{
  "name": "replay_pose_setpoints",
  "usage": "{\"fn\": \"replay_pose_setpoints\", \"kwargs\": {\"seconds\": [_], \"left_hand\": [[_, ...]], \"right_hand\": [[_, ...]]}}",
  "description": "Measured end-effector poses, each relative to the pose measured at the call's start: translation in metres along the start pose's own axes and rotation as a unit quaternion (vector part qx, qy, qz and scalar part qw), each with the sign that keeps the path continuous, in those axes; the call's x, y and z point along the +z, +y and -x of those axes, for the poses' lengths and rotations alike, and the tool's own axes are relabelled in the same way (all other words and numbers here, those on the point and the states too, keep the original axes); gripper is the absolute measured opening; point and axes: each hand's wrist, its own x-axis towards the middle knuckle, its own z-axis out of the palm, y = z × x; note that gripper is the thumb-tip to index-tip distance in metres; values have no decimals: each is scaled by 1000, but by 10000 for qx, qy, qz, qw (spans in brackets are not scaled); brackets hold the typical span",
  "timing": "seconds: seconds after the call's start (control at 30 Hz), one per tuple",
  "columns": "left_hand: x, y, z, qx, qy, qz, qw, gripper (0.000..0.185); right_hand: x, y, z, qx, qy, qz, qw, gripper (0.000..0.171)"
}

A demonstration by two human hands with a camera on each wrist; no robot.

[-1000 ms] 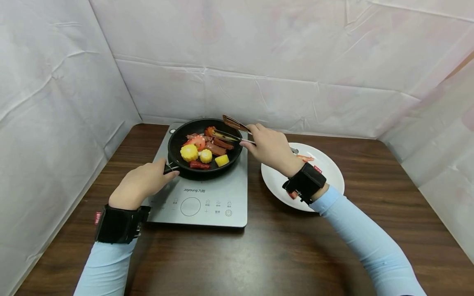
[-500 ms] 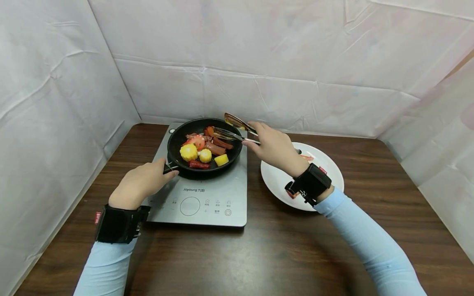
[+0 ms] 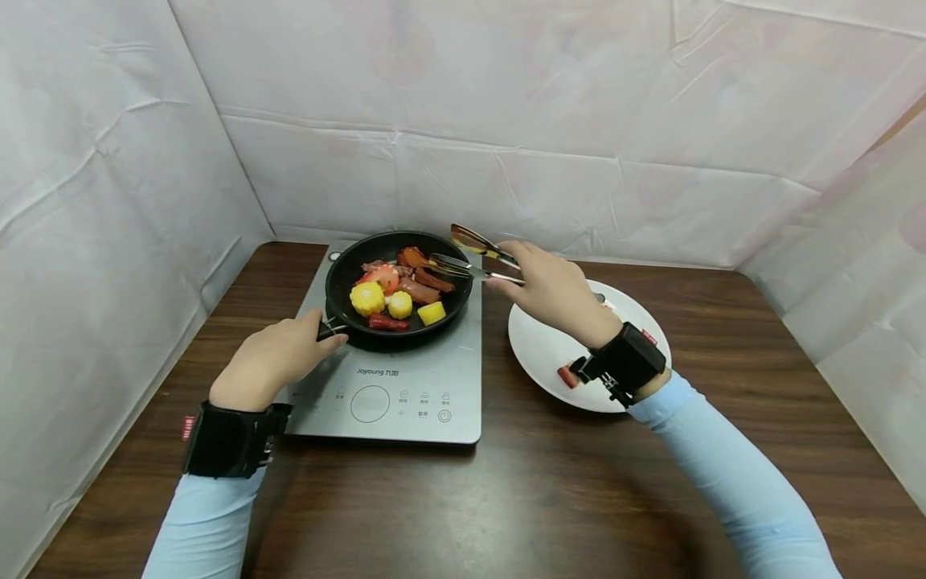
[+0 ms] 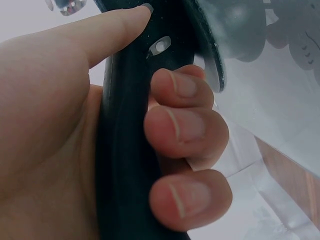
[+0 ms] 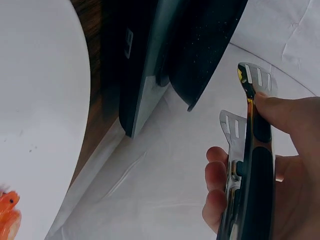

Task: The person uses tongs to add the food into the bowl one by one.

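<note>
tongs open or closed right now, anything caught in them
Open and empty. The tongs in the right hand show two blades spread apart above the pan rim, with nothing between them; the right wrist view shows the same gap.

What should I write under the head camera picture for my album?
Left hand holds the pan; right hand holds tongs.

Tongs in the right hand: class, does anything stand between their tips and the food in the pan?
Nothing visible does. The right hand holds the tongs with their tips apart at the pan right rim, close to the sausage pieces. The left hand grips the pan handle, off to the other side.
</note>
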Motion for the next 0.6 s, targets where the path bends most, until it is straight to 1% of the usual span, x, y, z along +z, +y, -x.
{"fn": "replay_pose_setpoints", "kwargs": {"seconds": [0.27, 0.4, 0.6], "left_hand": [[-1, 0, -1, 21, -17, -25, 10000, 61], [-1, 0, -2, 15, -31, -33, 10000, 61], [-1, -1, 0, 14, -77, 5, 10000, 62]], "right_hand": [[-11, 19, 20, 239, -180, -156, 9994, 65], [-17, 36, 32, 374, -264, -129, 9989, 68], [-26, 62, 51, 555, -181, -4, 9983, 68]]}}
